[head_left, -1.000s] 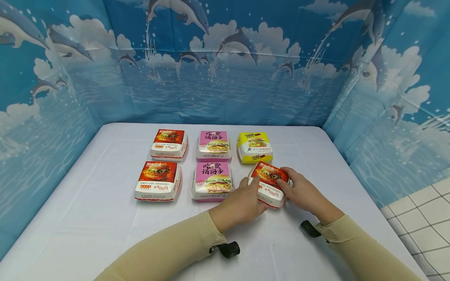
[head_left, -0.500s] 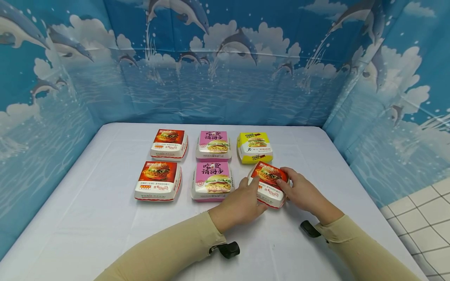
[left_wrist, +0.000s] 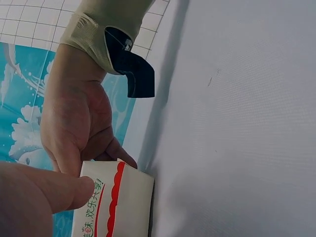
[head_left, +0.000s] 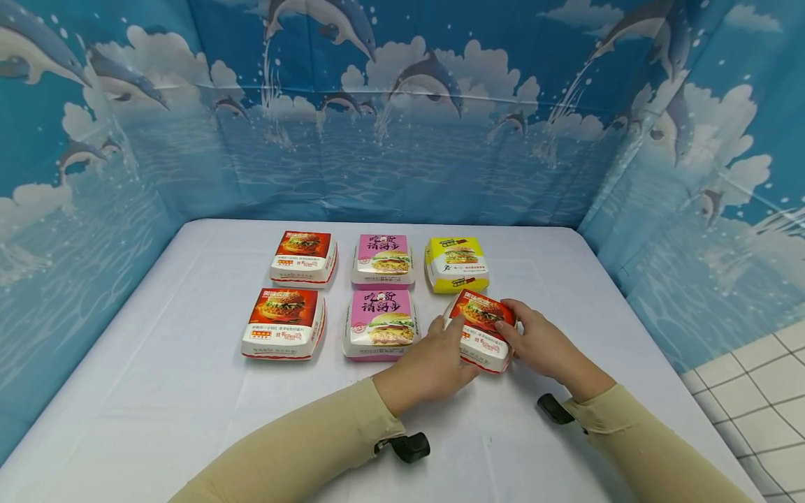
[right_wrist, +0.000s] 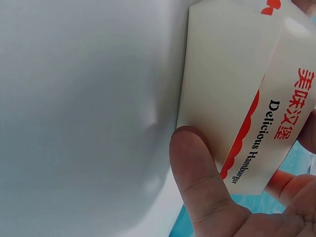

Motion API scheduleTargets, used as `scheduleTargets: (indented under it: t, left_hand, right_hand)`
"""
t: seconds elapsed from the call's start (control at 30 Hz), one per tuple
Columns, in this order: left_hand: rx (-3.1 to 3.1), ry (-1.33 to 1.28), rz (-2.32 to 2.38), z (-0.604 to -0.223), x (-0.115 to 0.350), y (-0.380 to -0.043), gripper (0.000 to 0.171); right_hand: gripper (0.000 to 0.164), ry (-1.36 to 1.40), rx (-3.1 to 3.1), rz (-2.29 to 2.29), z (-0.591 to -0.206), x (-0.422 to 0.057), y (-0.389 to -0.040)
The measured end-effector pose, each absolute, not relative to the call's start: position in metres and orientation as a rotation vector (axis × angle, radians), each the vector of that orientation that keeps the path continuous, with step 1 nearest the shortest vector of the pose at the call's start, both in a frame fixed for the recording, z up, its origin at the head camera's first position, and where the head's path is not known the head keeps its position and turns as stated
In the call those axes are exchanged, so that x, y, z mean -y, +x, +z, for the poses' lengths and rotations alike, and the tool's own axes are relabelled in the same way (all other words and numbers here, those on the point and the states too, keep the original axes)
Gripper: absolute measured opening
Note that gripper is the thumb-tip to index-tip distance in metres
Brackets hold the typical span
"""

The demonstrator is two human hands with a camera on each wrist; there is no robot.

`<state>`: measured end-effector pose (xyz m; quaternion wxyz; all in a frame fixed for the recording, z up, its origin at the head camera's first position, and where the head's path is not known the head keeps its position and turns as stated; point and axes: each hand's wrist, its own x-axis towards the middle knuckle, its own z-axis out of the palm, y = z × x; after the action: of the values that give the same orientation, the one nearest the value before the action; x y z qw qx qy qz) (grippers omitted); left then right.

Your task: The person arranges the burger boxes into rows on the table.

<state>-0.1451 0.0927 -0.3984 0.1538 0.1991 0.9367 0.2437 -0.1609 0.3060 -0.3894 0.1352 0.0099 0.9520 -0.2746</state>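
A red-and-white hamburger box (head_left: 484, 342) sits at the front right of the group, turned askew on the table. My left hand (head_left: 430, 363) grips its left side and near corner. On the opposite side, my right hand (head_left: 544, 346) holds it, thumb over the printed top. The left wrist view shows the box's white side (left_wrist: 131, 207) with a red scalloped stripe, low against the cloth. A fingertip (right_wrist: 195, 148) presses on the lower side in the right wrist view. Parts of the left fingers are hidden.
Two red boxes (head_left: 283, 325) stand in a column at left and two pink boxes (head_left: 380, 328) in the middle. A yellow box (head_left: 455, 265) is just behind the held one. White cloth covers the table (head_left: 157, 391); a dolphin-print curtain (head_left: 390, 168) surrounds it.
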Motion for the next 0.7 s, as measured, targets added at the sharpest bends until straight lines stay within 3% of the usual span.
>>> scheduleTargets:
  t: [0.7]
  left_hand:
    - [-2.63,0.533,0.837,-0.3922,-0.095,-0.153,0.085]
  right_hand:
    - [0.072,0.031,-2.738,-0.779,-0.3867,-0.3058,-0.1664]
